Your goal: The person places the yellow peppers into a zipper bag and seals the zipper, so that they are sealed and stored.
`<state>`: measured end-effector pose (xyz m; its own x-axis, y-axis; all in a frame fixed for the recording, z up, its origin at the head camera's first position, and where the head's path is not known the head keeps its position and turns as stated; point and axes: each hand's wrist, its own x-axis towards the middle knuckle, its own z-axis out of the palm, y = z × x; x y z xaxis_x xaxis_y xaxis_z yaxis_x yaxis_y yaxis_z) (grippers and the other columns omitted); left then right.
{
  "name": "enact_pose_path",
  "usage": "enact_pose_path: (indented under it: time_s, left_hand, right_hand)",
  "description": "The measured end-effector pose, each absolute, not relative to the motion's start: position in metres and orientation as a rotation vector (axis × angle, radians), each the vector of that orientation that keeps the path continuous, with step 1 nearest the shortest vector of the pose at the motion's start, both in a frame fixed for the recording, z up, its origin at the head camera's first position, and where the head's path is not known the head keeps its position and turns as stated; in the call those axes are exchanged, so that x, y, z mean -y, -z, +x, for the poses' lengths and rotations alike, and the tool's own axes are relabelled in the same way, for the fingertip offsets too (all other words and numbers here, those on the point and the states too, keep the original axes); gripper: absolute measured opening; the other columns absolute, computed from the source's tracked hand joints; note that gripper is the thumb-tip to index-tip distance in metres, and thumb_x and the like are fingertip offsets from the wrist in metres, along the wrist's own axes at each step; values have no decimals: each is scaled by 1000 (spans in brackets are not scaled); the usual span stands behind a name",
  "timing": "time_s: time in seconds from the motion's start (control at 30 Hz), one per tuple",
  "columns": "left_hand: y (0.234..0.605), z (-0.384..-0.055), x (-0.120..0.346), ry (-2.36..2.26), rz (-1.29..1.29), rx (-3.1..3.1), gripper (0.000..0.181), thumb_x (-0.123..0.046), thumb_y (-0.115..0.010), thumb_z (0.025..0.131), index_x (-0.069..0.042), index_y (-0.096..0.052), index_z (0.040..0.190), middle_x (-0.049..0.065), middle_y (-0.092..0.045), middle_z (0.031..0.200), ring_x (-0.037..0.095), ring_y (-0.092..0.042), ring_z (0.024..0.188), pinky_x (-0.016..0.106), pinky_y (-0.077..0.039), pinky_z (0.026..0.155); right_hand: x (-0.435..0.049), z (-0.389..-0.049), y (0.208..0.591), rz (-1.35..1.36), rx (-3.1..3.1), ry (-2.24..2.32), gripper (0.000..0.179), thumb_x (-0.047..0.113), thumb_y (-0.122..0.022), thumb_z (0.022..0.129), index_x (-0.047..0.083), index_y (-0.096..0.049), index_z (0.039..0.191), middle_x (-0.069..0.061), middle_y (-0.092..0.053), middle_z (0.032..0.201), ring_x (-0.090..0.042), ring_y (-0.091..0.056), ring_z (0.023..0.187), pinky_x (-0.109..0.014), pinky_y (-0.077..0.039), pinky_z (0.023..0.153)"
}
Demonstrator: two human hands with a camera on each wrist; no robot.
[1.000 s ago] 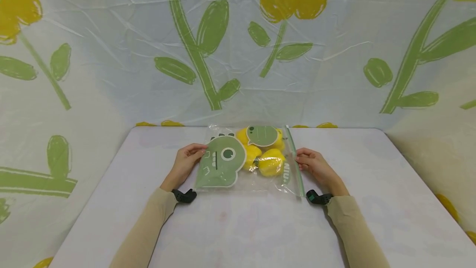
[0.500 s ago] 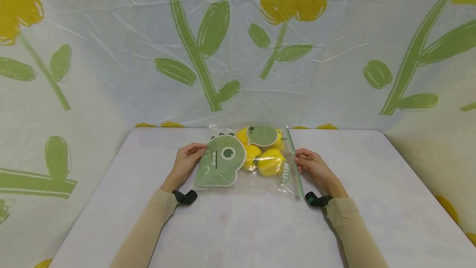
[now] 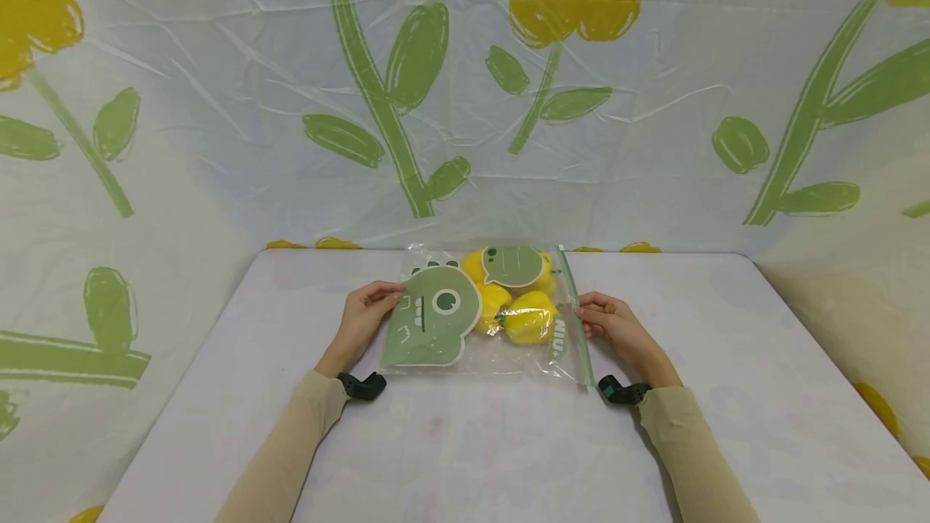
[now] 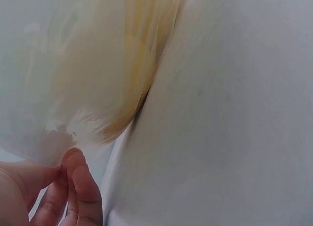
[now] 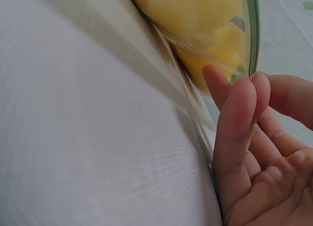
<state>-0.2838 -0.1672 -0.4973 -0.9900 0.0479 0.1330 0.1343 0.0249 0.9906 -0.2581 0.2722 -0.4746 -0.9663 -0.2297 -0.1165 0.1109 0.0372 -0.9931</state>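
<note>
A clear zip bag (image 3: 501, 357) with a green cartoon dinosaur print lies sideways across the table's far half. Inside it are several yellow bell peppers (image 3: 530, 320), partly covered by the print. My left hand (image 3: 360, 320) pinches the bag's left end between thumb and fingers; the left wrist view shows the film caught at the fingertips of that hand (image 4: 68, 187). At the opposite end, my right hand (image 3: 617, 329) pinches the green zip strip (image 3: 576, 313). In the right wrist view, thumb and fingers of the right hand (image 5: 254, 138) meet at the strip's edge (image 5: 253, 35).
The white table (image 3: 465, 450) reaches back to a hanging cloth (image 3: 639, 160) printed with flowers, which also closes in both sides. A black wrist camera (image 3: 363, 385) sits at the left wrist, another black wrist camera (image 3: 621, 390) at the right.
</note>
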Motion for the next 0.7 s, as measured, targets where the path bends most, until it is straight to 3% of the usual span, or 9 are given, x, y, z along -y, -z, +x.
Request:
enact_pose_path:
  time_s: [0.27, 0.47, 0.6, 0.7]
  left_hand:
    - [499, -280, 168, 2124, -242, 2217, 23, -12, -67, 94, 2, -68, 113, 7, -70, 103, 9, -63, 87, 21, -50, 73]
    - [483, -280, 177, 1886, -337, 2449, 22, -8, -62, 96, 1, -67, 116, 16, -68, 98, 20, -65, 80, 28, -53, 69]
    - [458, -277, 191, 1509, -427, 2635, 29, -11, -57, 99, 0, -62, 125, 21, -64, 113, 32, -64, 93, 41, -54, 76]
    - [440, -272, 203, 1217, -494, 2696, 36, -15, -53, 102, -1, -56, 134, 21, -58, 128, 37, -58, 110, 50, -50, 86]
  right_hand:
    - [-274, -256, 475, -76, -2095, 2002, 31, 10, -54, 100, -10, -50, 123, 2, -61, 89, -10, -53, 71, -21, -49, 66]
    - [-285, -248, 460, -46, -2267, 1902, 43, 18, -51, 103, -7, -43, 136, -8, -65, 104, -15, -57, 70, -25, -52, 69]
    - [-297, -241, 438, -152, -2539, 1849, 40, 16, -52, 103, -9, -46, 134, -24, -65, 112, -17, -64, 72, -28, -56, 69]
    - [-304, -237, 422, -298, -2886, 1722, 33, 12, -54, 101, -7, -53, 128, -26, -65, 112, -13, -67, 78, -21, -54, 68]
